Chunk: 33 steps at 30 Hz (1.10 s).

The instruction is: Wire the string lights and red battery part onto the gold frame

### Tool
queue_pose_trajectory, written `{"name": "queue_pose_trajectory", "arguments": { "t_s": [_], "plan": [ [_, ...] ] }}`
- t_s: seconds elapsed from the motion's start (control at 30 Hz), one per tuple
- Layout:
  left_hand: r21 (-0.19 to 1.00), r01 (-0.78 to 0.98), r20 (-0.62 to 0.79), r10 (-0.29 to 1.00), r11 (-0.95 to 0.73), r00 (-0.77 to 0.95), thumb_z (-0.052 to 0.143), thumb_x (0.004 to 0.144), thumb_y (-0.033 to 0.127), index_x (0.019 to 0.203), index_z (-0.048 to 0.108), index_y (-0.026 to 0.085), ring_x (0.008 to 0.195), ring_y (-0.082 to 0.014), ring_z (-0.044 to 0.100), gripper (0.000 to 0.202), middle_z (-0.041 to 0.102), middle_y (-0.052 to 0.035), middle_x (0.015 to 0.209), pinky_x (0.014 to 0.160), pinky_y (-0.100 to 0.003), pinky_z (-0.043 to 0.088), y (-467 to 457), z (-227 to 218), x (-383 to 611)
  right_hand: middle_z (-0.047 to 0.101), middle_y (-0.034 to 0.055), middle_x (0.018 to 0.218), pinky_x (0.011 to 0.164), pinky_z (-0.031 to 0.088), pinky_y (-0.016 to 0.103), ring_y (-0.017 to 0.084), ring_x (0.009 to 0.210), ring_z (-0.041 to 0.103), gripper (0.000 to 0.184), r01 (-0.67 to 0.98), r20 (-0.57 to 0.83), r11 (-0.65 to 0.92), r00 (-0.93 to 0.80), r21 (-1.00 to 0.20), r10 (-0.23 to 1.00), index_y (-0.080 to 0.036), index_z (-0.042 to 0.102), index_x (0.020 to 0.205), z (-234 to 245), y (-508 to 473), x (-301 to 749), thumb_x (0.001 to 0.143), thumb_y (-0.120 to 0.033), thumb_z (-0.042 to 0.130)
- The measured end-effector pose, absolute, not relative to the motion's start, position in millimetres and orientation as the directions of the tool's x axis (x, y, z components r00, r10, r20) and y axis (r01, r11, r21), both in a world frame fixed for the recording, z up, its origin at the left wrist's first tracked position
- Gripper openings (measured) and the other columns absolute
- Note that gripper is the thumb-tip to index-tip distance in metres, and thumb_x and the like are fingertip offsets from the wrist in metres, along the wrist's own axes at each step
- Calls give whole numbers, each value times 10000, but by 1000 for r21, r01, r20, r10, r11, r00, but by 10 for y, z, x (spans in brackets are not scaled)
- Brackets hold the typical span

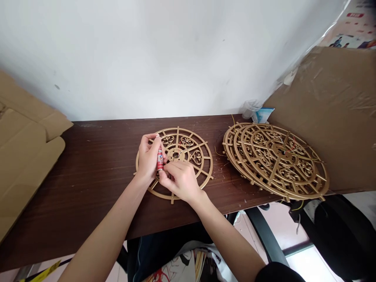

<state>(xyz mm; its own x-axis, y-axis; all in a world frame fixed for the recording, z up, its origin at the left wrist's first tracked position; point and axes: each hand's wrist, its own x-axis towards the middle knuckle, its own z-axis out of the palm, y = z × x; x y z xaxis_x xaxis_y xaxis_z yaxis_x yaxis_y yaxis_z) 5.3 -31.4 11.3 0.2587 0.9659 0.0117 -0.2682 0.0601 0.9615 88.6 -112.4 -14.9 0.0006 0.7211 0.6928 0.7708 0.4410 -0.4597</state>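
Observation:
A round gold openwork disc (194,154) lies flat on the dark wooden table (96,172) in front of me. Over its left half, my left hand (148,156) is wrapped round a small red and white tube (160,159), held upright. My right hand (179,180) is closed in a pinch at the lower end of that tube, fingertips touching it. What the pinch holds is hidden.
A stack of similar gold discs (276,158) with thin wires lies at the right, overhanging the table's front edge. Cardboard sheets lean at the far left (26,149) and right (331,109). A plastic bag (254,109) sits by the white wall. A black chair (337,231) stands lower right.

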Motion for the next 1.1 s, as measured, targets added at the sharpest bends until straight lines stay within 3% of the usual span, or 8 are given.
{"name": "queue_pose_trajectory", "arguments": {
  "t_s": [0.37, 0.63, 0.8, 0.93, 1.1],
  "plan": [
    [970, -243, 61, 969, -1, 240, 628, 823, 342, 947, 465, 246, 347, -100, 453, 226, 498, 97, 470, 354, -191, 391, -255, 77, 0, 564, 7, 590, 580, 368, 259, 122, 552, 478, 320, 711, 610, 426, 6, -560, 792, -182, 564, 647, -164, -1152, 852, 938, -233, 441],
    [982, -177, 90, 981, -59, 170, 652, 789, 348, 941, 478, 226, 336, -100, 460, 261, 496, 102, 459, 353, -183, 382, -142, 218, -36, 668, 22, 680, 606, 455, 240, 122, 617, 598, 291, 425, 584, 516, 37, -744, 811, -166, 668, 777, 177, -1128, 1188, 953, -263, 459],
    [993, -37, 121, 966, -116, 226, 617, 816, 350, 989, 526, 198, 411, -124, 528, 247, 555, 48, 485, 397, -179, 391, 32, 259, -28, 691, 45, 836, 715, 488, 269, 142, 733, 628, 257, 352, 542, 523, -50, -776, 839, -175, 677, 883, 303, -836, 1560, 961, -328, 486],
    [992, -72, 114, 962, -99, 249, 569, 859, 375, 1020, 521, 198, 426, -115, 513, 244, 570, 34, 515, 415, -177, 391, 108, 161, 18, 677, 51, 849, 660, 508, 263, 142, 697, 622, 220, 256, 440, 414, 49, -873, 897, -166, 641, 924, 29, -655, 1679, 937, -333, 498],
    [976, -218, 63, 964, -6, 257, 565, 865, 335, 1023, 488, 206, 444, -97, 477, 218, 523, 67, 533, 440, -188, 431, 71, 127, 26, 670, 56, 927, 662, 504, 256, 144, 756, 636, 184, 326, 446, 407, 51, -853, 894, -174, 633, 924, -134, -674, 1771, 896, -188, 451]
  ]
}}
